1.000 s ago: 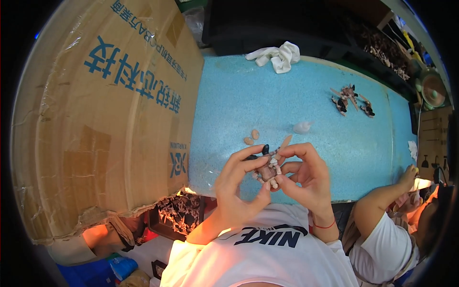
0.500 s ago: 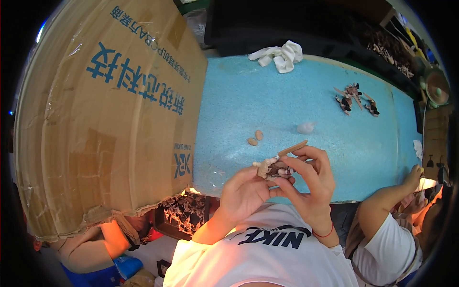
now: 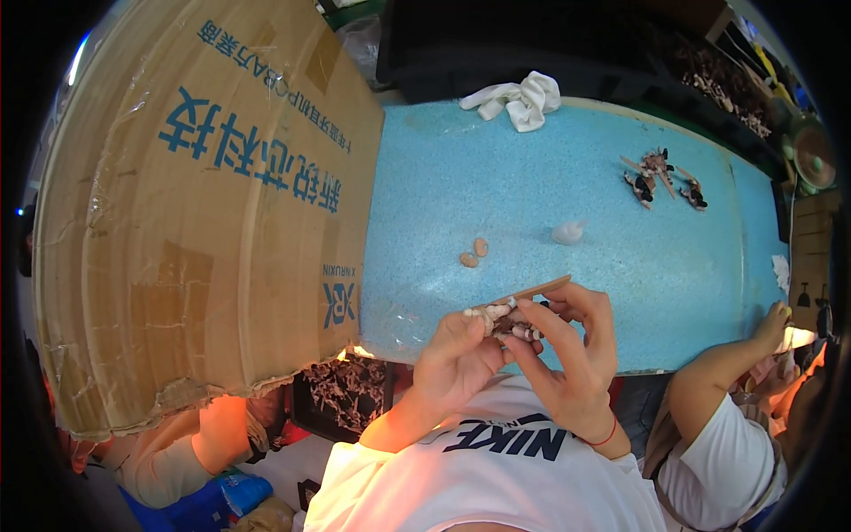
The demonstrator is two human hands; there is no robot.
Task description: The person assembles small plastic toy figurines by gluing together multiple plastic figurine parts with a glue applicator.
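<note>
Cardboard box: large brown box [image 3: 195, 213] with blue print, stands along the left edge of the blue table [image 3: 425, 195]
Neighbour, left: bare limb [image 3: 222, 434] of another person, below the near left corner of the blue table; can't tell if arm or leg
Blue plastic: crumpled blue plastic [image 3: 244, 492], lower than that limb, off the near left corner of the blue table
Bin: dark bin [image 3: 346, 395] full of small pinkish-brown parts, just off the near edge of the blue table, left part
Left hand: left hand [image 3: 454, 355] at the near edge of the blue table, thumb on top, fingers curled beneath, gripping the figurine's left end
Ovals: two tan oval pieces [image 3: 469, 260] side by side on the blue table, left of its middle
Figurine: small figurine [image 3: 505, 321], pale and dark brown, held between both hands above the near edge of the blue table; flat tan strip [image 3: 541, 289] runs along its far side, joint not visible
Cloth: white cloth [image 3: 523, 102], bunched, at the far edge of the blue table
Lump: whitish translucent lump [image 3: 568, 232] near the middle of the blue table
Right hand: right hand [image 3: 572, 346] over the near edge of the blue table, thumb and index pinched narrow on the figurine's right part, red cord [image 3: 603, 434] at the wrist
Other figures: cluster of dark-and-tan figures [image 3: 656, 168], far right part of the blue table
Co-worker, right: person in white sleeve [image 3: 722, 452], off the near right corner of the blue table
Scrap: white scrap [image 3: 780, 271] at the right end of the blue table
</note>
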